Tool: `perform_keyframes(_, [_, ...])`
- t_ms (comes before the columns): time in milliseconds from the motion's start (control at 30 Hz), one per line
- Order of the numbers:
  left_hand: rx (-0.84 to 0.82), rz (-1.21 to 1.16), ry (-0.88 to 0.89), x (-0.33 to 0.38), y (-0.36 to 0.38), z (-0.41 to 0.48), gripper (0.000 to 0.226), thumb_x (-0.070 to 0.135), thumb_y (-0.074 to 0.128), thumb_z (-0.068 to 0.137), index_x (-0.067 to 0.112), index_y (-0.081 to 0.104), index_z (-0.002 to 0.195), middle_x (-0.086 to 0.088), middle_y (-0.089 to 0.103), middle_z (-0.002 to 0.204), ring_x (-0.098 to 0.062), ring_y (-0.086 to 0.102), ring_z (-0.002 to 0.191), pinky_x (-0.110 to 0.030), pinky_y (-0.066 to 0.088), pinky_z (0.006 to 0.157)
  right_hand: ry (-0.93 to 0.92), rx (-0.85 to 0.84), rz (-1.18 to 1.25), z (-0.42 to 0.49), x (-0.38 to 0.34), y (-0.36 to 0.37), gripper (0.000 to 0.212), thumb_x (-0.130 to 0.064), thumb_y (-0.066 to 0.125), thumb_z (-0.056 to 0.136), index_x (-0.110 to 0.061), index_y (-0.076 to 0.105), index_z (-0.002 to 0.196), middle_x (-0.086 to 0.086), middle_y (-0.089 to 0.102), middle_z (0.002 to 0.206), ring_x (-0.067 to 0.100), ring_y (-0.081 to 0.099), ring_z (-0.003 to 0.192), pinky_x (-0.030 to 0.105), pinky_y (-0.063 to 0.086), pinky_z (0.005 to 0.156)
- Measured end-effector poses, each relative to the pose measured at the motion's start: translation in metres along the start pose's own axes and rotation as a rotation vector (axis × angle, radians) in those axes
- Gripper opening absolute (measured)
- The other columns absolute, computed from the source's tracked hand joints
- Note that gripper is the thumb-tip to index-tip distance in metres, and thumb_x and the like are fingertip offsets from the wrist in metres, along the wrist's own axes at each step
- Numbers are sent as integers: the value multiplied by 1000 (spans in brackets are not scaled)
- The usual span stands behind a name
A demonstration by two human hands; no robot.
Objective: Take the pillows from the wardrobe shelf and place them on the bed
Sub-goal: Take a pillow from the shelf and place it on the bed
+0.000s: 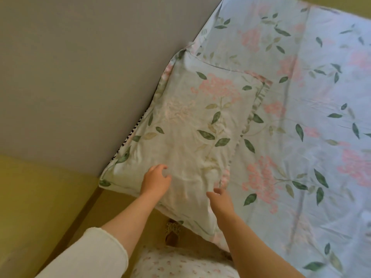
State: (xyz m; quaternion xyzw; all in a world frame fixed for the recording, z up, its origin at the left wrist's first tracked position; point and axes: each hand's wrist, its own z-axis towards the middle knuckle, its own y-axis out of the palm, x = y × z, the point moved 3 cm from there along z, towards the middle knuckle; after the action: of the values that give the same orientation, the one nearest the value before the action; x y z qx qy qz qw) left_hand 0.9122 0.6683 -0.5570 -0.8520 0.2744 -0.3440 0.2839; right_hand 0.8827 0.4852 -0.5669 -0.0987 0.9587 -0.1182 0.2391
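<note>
The pale green pillow printed with pink flowers and dark leaves [192, 125] lies flat at the head corner of the bed [301, 117], one long side against the grey headboard panel [90, 77]. The left hand [156, 180] rests on its near end, fingers loosely curled and holding nothing. The right hand [219, 199] is at the pillow's near right edge, fingers relaxed and unclenched. The bed wears a matching pale blue floral sheet. A yellow-green wall [40, 187] stands below the headboard, and a white sleeve [94, 255] covers the left upper arm.
</note>
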Motion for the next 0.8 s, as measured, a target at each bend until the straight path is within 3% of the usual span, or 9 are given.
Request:
perform_keyframes(167, [-5,-128,-58,40,40,-39,32,22,50,93,18,53,125,-7,49,135,-24,50,119,-30,42,91,-69,-46,-29,-10,-4,-48,38,-13,43,95,-1,44,131,22,50,133,31,53,109,40,43,95])
perform_keyframes(333, [44,-302,-118,69,84,-89,31,20,49,94,14,55,124,-6,55,131,-21,52,118,-24,38,84,-160,-85,-117,-17,3,-98,39,-14,45,94,-4,44,132,15,53,125,25,49,97,31,41,82])
perform_keyframes(533, [97,-464,-185,77,117,-139,29,20,52,93,11,59,119,-9,60,123,-23,55,110,-23,38,82,-201,-111,-169,-33,26,-133,33,-15,45,94,3,51,121,4,44,70,15,40,61,25,32,54])
perform_keyframes(633, [88,-560,-201,76,133,-154,25,18,52,92,11,60,115,-10,61,120,-21,55,99,-24,39,79,-203,-111,-174,-39,38,-142,31,-15,46,93,1,53,119,2,44,71,15,42,62,25,35,55])
perform_keyframes(700, [60,-587,-219,74,145,-160,24,18,51,92,12,61,113,-10,62,119,-23,55,98,-25,41,78,-182,-116,-192,-44,48,-146,34,-15,46,93,3,52,122,3,43,72,20,44,70,35,46,67])
perform_keyframes(733, [44,-593,-232,74,151,-164,24,18,50,92,13,61,113,-10,62,118,-22,55,96,-26,42,78,-173,-119,-201,-47,52,-148,37,-14,46,93,7,50,123,4,40,72,23,42,76,42,47,76])
perform_keyframes(800, [19,-583,-250,76,161,-170,24,19,49,93,13,60,114,-9,61,117,-21,54,94,-30,45,81,-158,-113,-204,-50,61,-153,41,-12,46,93,13,45,125,4,36,72,23,39,82,46,44,79])
